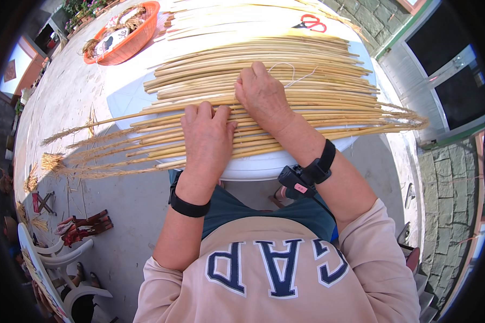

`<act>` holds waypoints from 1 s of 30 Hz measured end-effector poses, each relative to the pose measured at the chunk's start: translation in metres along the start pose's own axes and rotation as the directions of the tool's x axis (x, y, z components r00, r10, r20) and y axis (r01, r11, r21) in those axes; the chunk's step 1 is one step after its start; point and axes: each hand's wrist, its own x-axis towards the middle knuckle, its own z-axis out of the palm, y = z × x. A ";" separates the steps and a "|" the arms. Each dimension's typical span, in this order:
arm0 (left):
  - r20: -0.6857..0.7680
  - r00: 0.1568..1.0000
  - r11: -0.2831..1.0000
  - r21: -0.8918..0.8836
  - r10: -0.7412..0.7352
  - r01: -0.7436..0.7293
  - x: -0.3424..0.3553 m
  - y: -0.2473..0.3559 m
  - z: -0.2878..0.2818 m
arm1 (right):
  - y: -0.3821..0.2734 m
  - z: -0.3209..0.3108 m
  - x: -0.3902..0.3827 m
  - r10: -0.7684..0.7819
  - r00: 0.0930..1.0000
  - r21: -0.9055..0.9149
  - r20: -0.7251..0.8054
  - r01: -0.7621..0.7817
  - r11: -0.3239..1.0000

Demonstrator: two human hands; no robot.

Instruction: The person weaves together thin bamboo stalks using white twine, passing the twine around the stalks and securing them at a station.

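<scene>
Long pale-yellow plant stalks (307,107) lie side by side across a white table, several with feathery seed heads at their ends. My left hand (205,134) rests on the nearer stalks, its fingers bent around one stalk. Just right of it, my right hand (261,97) is closed in a pinch above the row. A thin white thread (293,75) loops out from beside the right fist and lies over the stalks. The fingertips of both hands are partly hidden.
Red-handled scissors (310,23) lie at the table's far side. An orange basket (134,37) with bundled fibres stands at far left. The white table's edge (248,172) runs before my lap. A white plastic chair (73,269) and red folding stool (86,227) are at left.
</scene>
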 end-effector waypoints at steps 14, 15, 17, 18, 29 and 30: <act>-0.002 1.000 0.998 0.048 -0.029 0.029 0.003 0.002 -0.003 | -0.001 -0.003 0.002 0.006 1.000 0.006 0.027 -0.006 1.000; -0.002 1.000 0.998 0.048 -0.029 0.029 0.003 0.001 -0.003 | -0.001 -0.003 0.002 0.002 1.000 0.009 0.028 -0.002 1.000; -0.020 0.999 0.998 0.049 0.041 -0.040 0.003 -0.002 0.001 | -0.001 -0.001 0.003 -0.003 1.000 0.013 0.029 0.002 1.000; -0.020 0.999 0.998 0.049 0.041 -0.040 0.003 -0.002 0.002 | -0.001 0.000 0.003 0.006 1.000 0.011 0.029 -0.006 1.000; 0.041 0.999 0.999 0.027 0.033 -0.034 -0.001 -0.007 -0.001 | 0.001 -0.004 0.003 0.113 0.987 0.071 0.113 -0.121 0.990; 0.045 0.998 0.999 0.025 0.036 -0.037 -0.003 -0.007 -0.003 | 0.002 -0.009 0.002 0.180 0.970 0.179 0.163 -0.208 0.962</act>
